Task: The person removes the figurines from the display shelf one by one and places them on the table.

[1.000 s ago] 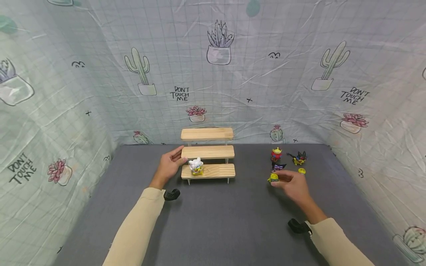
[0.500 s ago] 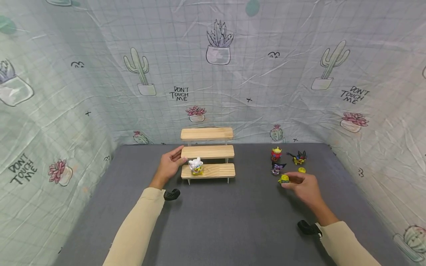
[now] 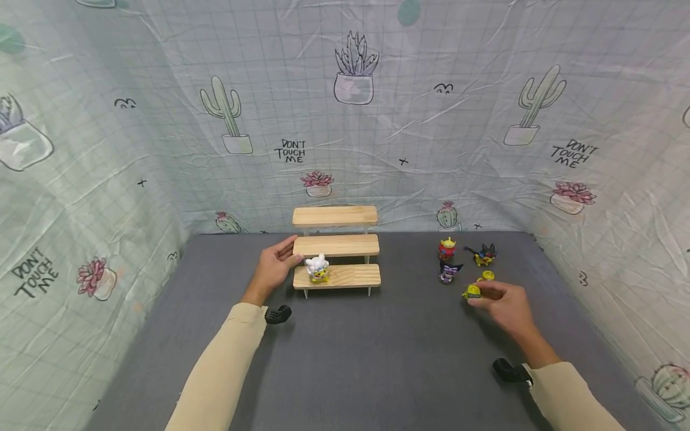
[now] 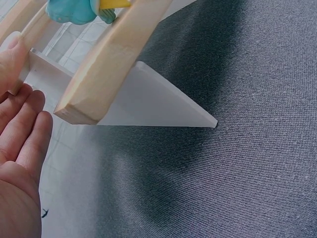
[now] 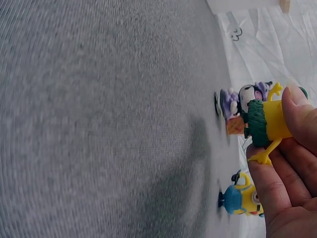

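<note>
My left hand (image 3: 274,270) holds the left end of the middle board of a three-tier wooden display stand (image 3: 350,245), thumb at the front edge in the left wrist view. A small figurine with a white fluffy top and yellow base (image 3: 318,269) stands at the left of the lowest board. In my right hand (image 3: 505,304) is a yellow minion figurine (image 5: 275,119) with a dark green skirt, pinched between thumb and fingers, above the table. Just behind that hand stands another yellow minion figurine (image 5: 237,198), in blue overalls.
Left of that group stand a black-and-purple figurine (image 3: 448,273) and a red figurine with a yellow-green head (image 3: 447,248). A black-eared yellow figurine (image 3: 484,255) is farther back. Patterned cloth (image 3: 404,120) encloses the grey table (image 3: 366,359) at back and sides.
My right hand has moved to the right with the minion figurine, uncovering the black-and-purple figurine. The left hand and the stand have stayed in place.
</note>
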Motion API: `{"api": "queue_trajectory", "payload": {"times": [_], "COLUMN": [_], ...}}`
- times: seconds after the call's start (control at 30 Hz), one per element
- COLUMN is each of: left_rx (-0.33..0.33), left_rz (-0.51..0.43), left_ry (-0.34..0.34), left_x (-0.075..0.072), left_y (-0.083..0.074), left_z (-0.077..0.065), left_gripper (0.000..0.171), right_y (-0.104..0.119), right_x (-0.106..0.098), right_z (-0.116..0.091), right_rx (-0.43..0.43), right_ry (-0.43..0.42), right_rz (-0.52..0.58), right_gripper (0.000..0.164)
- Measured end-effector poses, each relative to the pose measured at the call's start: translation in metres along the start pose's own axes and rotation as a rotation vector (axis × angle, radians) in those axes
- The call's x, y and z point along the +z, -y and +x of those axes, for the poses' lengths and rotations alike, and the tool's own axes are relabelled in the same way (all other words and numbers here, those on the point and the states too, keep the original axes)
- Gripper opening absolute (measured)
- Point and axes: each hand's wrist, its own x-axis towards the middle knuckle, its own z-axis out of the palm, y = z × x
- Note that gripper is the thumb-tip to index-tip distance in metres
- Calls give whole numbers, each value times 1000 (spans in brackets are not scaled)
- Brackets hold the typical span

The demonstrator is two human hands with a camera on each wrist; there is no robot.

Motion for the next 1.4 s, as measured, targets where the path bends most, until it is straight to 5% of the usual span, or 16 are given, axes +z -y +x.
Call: {"api": "queue_trajectory", "payload": {"times": [0.7, 1.4], "left_rx": [-7, -1], "left_rz": [-4, -8], "left_ry": [11, 10], "left_x": [0, 0], "left_y": [-1, -1], "left_z": [0, -1], "left_gripper": [62, 61], "right_y": [-17, -28], "right_x": [-10, -17], "right_z": [-3, -3], "right_rx": [60, 45], "right_ry": [3, -12], "right_rz": [-63, -77], "right_gripper": [50, 44]}}
